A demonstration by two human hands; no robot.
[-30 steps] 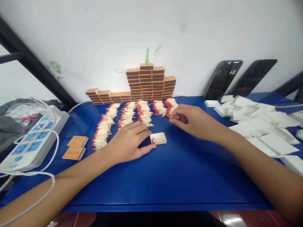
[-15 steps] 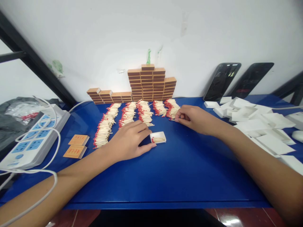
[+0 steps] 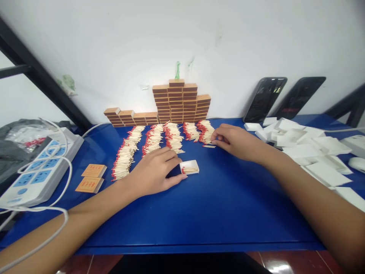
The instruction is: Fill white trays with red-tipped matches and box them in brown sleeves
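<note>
A small white matchbox tray with several red-tipped matches inside lies on the blue table. My left hand rests beside it, thumb and forefinger closed about its left end. Farther right, my right hand has its fingertips pinched at the near edge of the rightmost match pile. A few loose matches lie just beside its thumb, their stick ends close to the fingers. More matches form long rows behind and left of my left hand, red heads mostly facing left.
Stacked matchboxes stand against the wall. Two orange matchbox covers lie at left, near a white power strip with looping cables. White empty trays heap at right, before two black phones leaning on the wall.
My right hand has shifted slightly at the rightmost pile, and loose matches now show apart from it. My left hand stays at the tray. The whole view has moved a little.
</note>
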